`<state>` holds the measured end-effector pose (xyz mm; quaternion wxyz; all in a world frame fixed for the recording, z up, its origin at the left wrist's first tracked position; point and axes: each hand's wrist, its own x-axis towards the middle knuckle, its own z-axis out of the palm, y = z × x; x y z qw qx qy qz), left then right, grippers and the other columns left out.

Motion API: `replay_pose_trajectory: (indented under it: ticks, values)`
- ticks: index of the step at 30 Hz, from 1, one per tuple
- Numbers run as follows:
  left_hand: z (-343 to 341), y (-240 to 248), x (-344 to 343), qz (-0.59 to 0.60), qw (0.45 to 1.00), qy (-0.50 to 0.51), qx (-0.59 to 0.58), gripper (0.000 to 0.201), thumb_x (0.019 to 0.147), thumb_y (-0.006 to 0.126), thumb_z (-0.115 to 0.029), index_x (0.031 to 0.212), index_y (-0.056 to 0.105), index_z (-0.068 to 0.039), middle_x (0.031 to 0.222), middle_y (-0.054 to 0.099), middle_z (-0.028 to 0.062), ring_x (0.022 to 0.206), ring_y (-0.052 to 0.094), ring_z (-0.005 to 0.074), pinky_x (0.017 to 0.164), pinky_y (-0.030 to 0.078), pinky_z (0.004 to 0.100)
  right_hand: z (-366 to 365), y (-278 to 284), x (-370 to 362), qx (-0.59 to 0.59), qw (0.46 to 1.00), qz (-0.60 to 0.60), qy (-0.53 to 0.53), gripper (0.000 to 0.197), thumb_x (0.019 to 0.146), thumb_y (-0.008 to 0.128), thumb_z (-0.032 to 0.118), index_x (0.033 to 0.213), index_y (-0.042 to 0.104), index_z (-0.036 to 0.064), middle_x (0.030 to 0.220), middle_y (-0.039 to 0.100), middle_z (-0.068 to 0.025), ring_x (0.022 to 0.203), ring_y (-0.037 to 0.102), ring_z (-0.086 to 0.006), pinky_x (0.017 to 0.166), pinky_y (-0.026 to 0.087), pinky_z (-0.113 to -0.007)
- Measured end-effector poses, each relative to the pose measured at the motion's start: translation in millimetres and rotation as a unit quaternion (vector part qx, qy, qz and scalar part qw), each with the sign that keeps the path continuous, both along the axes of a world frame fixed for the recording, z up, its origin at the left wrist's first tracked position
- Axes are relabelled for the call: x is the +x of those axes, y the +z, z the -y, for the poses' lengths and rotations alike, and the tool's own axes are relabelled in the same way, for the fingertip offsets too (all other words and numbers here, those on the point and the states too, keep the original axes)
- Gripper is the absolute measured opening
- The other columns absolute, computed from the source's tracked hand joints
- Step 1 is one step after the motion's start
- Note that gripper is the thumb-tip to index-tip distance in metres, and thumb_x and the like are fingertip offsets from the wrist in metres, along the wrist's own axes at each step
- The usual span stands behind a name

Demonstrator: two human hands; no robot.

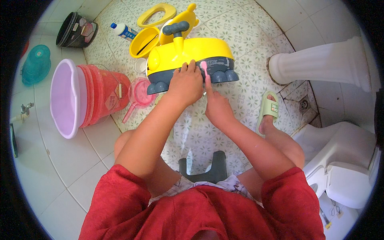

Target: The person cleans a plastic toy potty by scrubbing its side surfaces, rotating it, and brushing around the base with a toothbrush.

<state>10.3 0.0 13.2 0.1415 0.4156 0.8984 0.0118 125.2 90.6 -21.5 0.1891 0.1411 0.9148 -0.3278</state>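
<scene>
A yellow child's potty seat shaped like a ride-on toy (208, 48) lies on the floor in front of me, with a grey handlebar and grey wheel-like bumps along its lower side. My left hand (186, 85) rests on its grey lower side, fingers stretched out over the edge. In my right hand (219, 107) is a pink toothbrush (203, 65), gripped by its handle with the index finger extended along it. The brush head touches the grey band, where whitish, foam-like streaks show. My right thumb and the brush's lower end are hidden.
At the left stand a red bucket (108, 92) with a lilac basin (60, 100) and a pink dipper (141, 94). Behind are a yellow tub (136, 46), a yellow seat ring (173, 10), a bottle (125, 32) and a black bucket (86, 34). A white pedestal (320, 66) and toilet (348, 176) flank the right.
</scene>
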Motion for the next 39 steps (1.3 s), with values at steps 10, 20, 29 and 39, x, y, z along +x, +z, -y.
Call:
replay_pose_trajectory:
  ticks: [10,20,29,39]
  values:
    - [-7,10,-2,0.094,0.994,-0.012,-0.047,0.055,0.08,0.059,-0.015,0.128,0.043,0.008,0.146,0.032,0.0276,0.136,0.034,0.0418,0.105,0.037,0.0503,-16,-4,-10,0.002,0.994,-0.026,-0.108,0.092,0.079,0.059,0.004,0.151,0.002,0.004,0.087,0.063,-0.0246,0.076,0.064,-0.041,0.071,0.052,-0.05]
    - [-1,9,-13,0.135,0.99,-0.026,-0.041,0.047,0.078,0.06,-0.012,0.119,0.046,0.006,0.147,0.03,0.0297,0.136,0.032,0.044,0.106,0.038,0.0471,-31,5,-11,0.013,0.995,-0.003,-0.096,0.089,0.077,0.058,0.004,0.15,0.006,0.0036,0.091,0.064,-0.0257,0.078,0.065,-0.0406,0.071,0.052,-0.048]
    - [0,10,-13,0.131,0.99,-0.011,-0.047,0.044,0.079,0.06,-0.013,0.117,0.05,0.006,0.147,0.031,0.0297,0.135,0.033,0.0438,0.106,0.039,0.0461,-18,14,-9,0.013,0.999,0.003,-0.038,0.087,0.078,0.057,0.003,0.15,0.009,0.0037,0.092,0.064,-0.0269,0.079,0.065,-0.0413,0.072,0.052,-0.049]
    - [-2,10,-6,0.137,0.99,0.02,0.029,0.023,0.072,0.055,0.001,0.095,0.051,0.0,0.143,0.034,0.0321,0.134,0.033,0.0461,0.11,0.032,0.0457,-11,7,3,0.001,0.997,-0.044,0.057,0.094,0.077,0.058,0.002,0.151,0.001,0.0066,0.082,0.063,-0.0246,0.075,0.065,-0.0396,0.067,0.052,-0.048]
